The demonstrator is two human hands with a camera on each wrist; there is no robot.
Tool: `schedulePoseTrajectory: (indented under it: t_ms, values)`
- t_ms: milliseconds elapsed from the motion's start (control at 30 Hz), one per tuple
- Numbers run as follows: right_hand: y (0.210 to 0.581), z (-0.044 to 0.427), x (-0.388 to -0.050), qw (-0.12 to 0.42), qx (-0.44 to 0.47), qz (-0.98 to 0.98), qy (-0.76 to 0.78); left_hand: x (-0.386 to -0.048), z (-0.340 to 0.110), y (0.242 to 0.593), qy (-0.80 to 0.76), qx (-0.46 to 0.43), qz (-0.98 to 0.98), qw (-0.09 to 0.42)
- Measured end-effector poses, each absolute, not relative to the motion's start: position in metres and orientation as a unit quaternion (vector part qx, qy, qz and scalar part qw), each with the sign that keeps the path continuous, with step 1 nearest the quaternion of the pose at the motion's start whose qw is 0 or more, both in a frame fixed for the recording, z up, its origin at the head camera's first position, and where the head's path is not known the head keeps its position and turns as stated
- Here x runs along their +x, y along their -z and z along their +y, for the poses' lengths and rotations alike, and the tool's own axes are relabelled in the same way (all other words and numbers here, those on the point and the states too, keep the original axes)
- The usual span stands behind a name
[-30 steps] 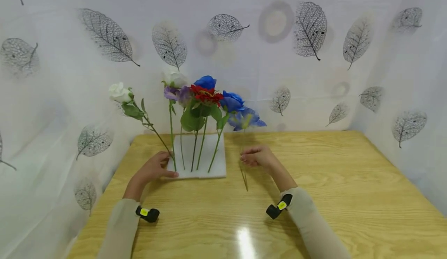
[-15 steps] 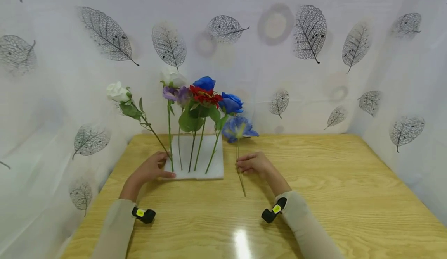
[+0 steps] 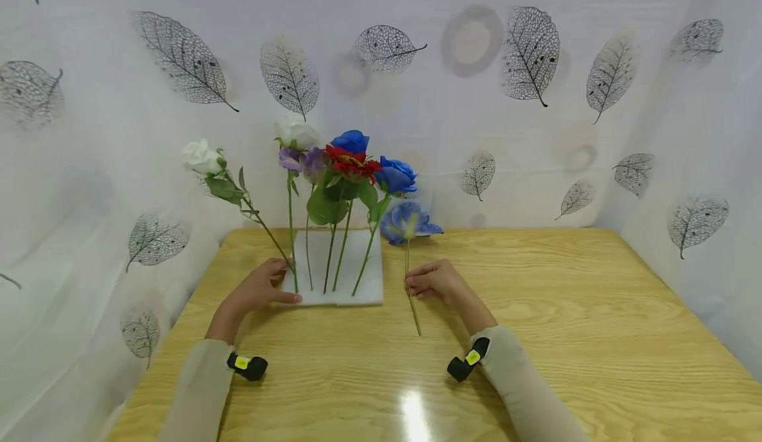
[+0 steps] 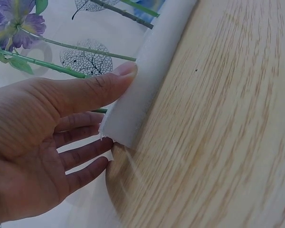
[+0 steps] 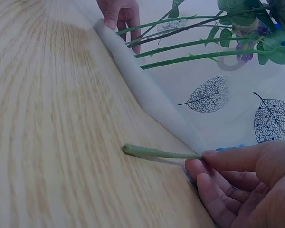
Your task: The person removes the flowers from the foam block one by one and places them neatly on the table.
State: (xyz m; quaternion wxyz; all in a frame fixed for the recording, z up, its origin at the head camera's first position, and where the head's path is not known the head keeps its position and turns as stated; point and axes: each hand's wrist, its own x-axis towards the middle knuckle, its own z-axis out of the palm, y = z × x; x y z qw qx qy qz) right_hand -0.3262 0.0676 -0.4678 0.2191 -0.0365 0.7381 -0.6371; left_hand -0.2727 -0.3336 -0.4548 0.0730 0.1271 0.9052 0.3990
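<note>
A white foam block [image 3: 374, 276] holds several upright flowers: a white rose [image 3: 297, 133], a purple flower [image 3: 301, 160], a red flower [image 3: 351, 163] and blue roses [image 3: 395, 175]. Another white rose [image 3: 202, 159] leans left. My left hand [image 3: 257, 290] grips the block's left end, thumb on the front edge [image 4: 128, 118], fingers at its side. Right of the block, my right hand [image 3: 437, 281] pinches the thin stem of a blue-and-yellow flower [image 3: 409, 222]. In the right wrist view the stem's lower end [image 5: 137, 151] sticks out past my fingertips, over the table.
The wooden table [image 3: 571, 323] extends around the block and toward me. Behind it hangs a pale curtain [image 3: 417, 118] with leaf prints. A black wrist camera sits on each wrist, left [image 3: 249, 366] and right [image 3: 467, 360].
The blue-and-yellow flower has come down and slightly left, its stem end nearer to me, and my right hand has lowered with it. My left hand keeps its grip on the block.
</note>
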Motion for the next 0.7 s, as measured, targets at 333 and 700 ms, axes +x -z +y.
schedulePoseTrajectory:
  t_ms: [333,700]
  values:
    - [0.4715,0.0660,-0.3285,0.200,-0.053,0.771,0.603,-0.2729,-0.3335,0.4542,-0.398,0.123,0.906,0.077]
    - [0.4713,0.0653,-0.3274,0.181,-0.059,0.790,0.583,-0.2736,-0.3340,0.4553,-0.408,0.123,0.901,0.075]
